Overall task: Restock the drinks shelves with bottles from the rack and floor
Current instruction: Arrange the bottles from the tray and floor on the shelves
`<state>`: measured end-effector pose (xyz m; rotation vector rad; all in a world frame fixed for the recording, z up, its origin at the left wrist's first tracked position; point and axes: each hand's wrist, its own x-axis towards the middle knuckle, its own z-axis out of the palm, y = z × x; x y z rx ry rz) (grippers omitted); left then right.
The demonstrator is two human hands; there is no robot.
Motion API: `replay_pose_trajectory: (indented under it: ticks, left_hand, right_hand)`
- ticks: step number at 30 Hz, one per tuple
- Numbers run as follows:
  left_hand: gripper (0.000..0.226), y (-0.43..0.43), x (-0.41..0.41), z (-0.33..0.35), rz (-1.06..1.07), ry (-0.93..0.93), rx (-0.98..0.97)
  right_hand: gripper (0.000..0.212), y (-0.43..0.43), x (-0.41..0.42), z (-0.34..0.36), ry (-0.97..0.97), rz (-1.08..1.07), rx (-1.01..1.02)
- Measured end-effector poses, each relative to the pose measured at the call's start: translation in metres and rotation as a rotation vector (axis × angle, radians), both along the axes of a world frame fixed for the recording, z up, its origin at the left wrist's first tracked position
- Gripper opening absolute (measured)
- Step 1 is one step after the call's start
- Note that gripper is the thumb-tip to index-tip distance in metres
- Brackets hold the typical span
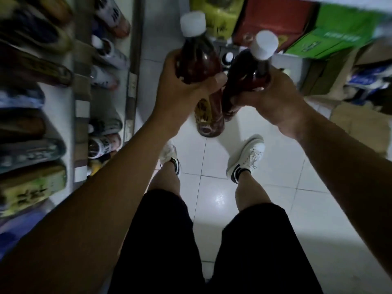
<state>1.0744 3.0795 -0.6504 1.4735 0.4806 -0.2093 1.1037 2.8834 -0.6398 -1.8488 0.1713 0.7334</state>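
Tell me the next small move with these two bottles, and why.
Probably carry the left grip and its dark, white-capped left bottle sideways toward the drinks shelves. Each grip holds one bottle: the right grip has the right bottle, close beside the other, above the tiled floor, and the shelves stand on that left side.

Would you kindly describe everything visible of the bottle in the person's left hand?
The bottle looks like clear plastic full of dark reddish-brown drink, with a white cap and a yellowish label near its base. It is held roughly upright over the tiled floor, cap towards the camera. The left hand grips its upper body; its side seems to touch the second bottle held in the right hand.
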Motion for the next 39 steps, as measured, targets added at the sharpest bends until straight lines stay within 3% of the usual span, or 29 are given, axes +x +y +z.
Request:
replay_pose_trajectory:
  ticks: [2, 6, 10, 18, 21, 25, 31, 33, 37, 39]
  left_hand:
    - [0.069, 0.006, 0.008, 0.064, 0.06, -0.013, -0.08]
    - [0.107, 0.015, 0.024, 0.183, 0.075, 0.081, -0.304]
    - [0.073, 0.03, 0.04, 0.277, 0.025, 0.056, -0.351]
    - [0.057, 0.063, 0.068, 0.42, -0.052, -0.206, -0.523]
    - [0.058, 0.072, 0.075, 0.456, -0.043, -0.267, -0.433]
    - [0.047, 0.084, 0.081, 0.496, -0.017, -0.327, -0.329]
    - [0.041, 0.082, 0.097, 0.539, -0.034, -0.384, -0.266]
    - [0.037, 0.085, 0.105, 0.552, 0.006, -0.375, -0.266]
    - [0.033, 0.098, 0.116, 0.576, -0.011, -0.34, -0.255]
    - [0.025, 0.107, 0.12, 0.585, -0.033, -0.331, -0.219]
  right_hand:
    - [0.035, 0.004, 0.01, 0.059, 0.006, 0.019, 0.078]
    - [0.026, 0.018, 0.024, 0.166, -0.011, 0.046, 0.213]
    - [0.028, 0.035, 0.039, 0.253, -0.07, 0.011, 0.311]
    - [0.052, 0.065, 0.066, 0.372, -0.08, -0.143, 0.673]
    - [0.049, 0.072, 0.067, 0.409, -0.085, -0.096, 0.786]
    - [0.065, 0.082, 0.075, 0.451, -0.026, -0.086, 0.968]
    - [0.082, 0.09, 0.092, 0.488, 0.032, -0.008, 1.036]
    - [0.075, 0.093, 0.097, 0.501, -0.031, 0.049, 0.982]
    - [0.04, 0.107, 0.106, 0.523, -0.103, 0.106, 0.88]
    - [0.036, 0.118, 0.111, 0.529, -0.152, 0.088, 0.852]
